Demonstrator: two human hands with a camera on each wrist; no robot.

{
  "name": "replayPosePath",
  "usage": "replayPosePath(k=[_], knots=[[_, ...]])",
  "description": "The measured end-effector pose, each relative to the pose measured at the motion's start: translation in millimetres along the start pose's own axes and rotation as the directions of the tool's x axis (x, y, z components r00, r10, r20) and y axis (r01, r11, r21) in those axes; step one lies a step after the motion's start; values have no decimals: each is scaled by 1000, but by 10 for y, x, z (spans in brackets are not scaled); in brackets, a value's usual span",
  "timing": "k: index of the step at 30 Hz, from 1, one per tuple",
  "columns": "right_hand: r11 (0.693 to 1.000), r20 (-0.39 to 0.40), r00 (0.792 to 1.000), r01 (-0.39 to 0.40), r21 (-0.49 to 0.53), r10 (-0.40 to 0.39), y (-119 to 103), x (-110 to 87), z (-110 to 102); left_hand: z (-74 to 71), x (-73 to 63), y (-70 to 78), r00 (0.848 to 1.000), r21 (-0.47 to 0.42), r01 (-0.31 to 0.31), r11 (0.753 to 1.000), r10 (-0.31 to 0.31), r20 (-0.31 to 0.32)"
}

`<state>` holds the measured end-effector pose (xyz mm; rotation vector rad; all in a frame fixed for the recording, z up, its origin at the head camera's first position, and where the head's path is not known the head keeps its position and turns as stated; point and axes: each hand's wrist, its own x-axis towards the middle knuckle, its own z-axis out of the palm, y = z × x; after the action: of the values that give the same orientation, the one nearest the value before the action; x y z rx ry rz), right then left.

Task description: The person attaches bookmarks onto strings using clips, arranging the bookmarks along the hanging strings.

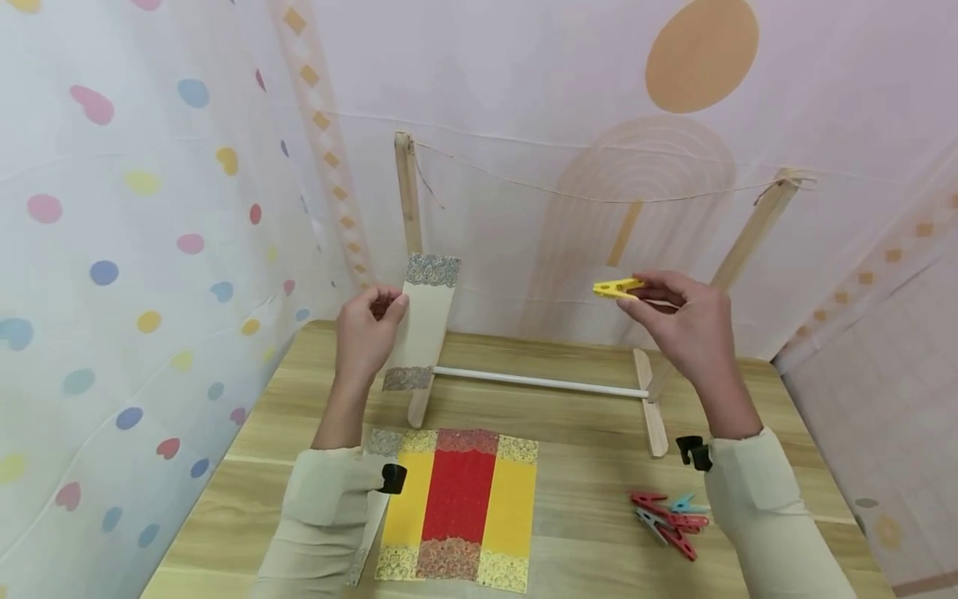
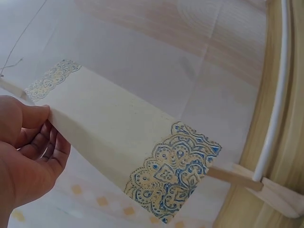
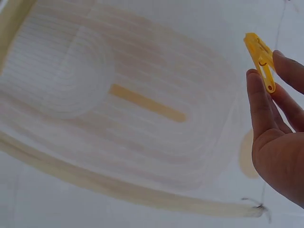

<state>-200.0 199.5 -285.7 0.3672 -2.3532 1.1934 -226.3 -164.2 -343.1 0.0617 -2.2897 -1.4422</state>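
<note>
A cream paper strip [image 1: 425, 320] with blue lace-patterned ends hangs upright from my left hand [image 1: 367, 329], which pinches its left edge between thumb and fingers. In the left wrist view the strip [image 2: 109, 118] slants past the hand [image 2: 28, 152], its patterned end near the wooden foot. My right hand [image 1: 684, 324] pinches a yellow clothespin [image 1: 617, 288], its tip pointing left, below the string [image 1: 539, 185]. The right wrist view has the clothespin [image 3: 260, 61] between thumb and fingertips. The string sags between two wooden posts, above and behind both hands.
Red and yellow strips [image 1: 458, 499] lie side by side on the table [image 1: 584, 516], with cream ones partly under the left sleeve. Several clothespins [image 1: 677, 522] are piled at the right. A white rod [image 1: 539, 382] joins the stand's wooden feet [image 1: 653, 416]. Printed curtains [image 1: 479, 83] enclose the table.
</note>
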Motion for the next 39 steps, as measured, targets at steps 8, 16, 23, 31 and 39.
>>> replayPosePath(k=[8, 16, 23, 31, 39], knots=[[1000, 12, 1000, 13, 7, -13, -204, 223, -81, 141, 141, 181, 1000, -83, 2, 997, -3, -7], [997, 3, 997, 74, -24, -74, -352, 403, -85, 221, 273, 318, 1000, -174, 8, 985, -9, -4], [992, 10, 992, 122, -39, -122, -519, 626, -90, 271, 338, 409, 1000, -252, -19, 967, 14, -21], [990, 11, 990, 140, -2, -140, -679, 867, 32, 292, 422, 504, 998, -323, -41, 945, 25, -53], [978, 97, 978, 193, -83, -184, -922, 1113, 152, 276, 496, 598, 996, -328, -65, 942, 43, -74]])
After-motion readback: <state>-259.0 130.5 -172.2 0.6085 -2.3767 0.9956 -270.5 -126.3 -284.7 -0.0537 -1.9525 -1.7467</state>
